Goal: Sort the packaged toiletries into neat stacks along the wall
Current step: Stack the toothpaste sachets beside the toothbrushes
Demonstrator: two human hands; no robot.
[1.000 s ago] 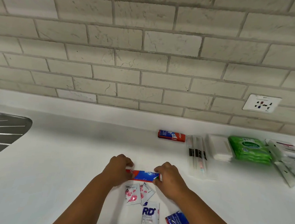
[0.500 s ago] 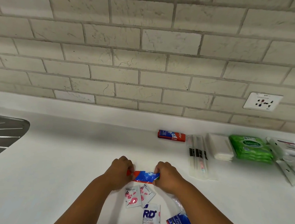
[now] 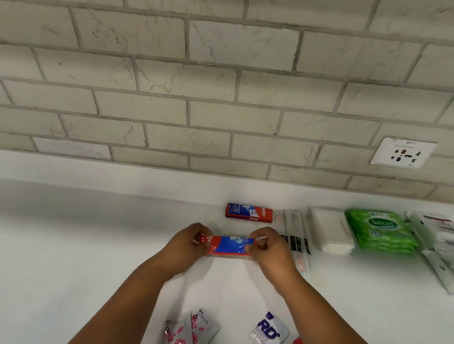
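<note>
Now both hands pinch one red-and-blue foil toothpaste sachet point(image 3: 230, 245) above the white surface point(image 3: 48, 252): left hand point(image 3: 186, 246) fingers clamped on its left end, right hand point(image 3: 269, 251) on its right. Just beyond lies a stacked red-and-blue toothpaste pack point(image 3: 249, 212) near the tiled wall point(image 3: 227, 89).

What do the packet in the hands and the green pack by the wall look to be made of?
Red-and-blue packet, pinched at both ends by the left hand and right hand: likely glossy plastic film, going by its crinkles and glare. Green pack: soft printed plastic wrap with a slight sheen, probably wipes.
</note>
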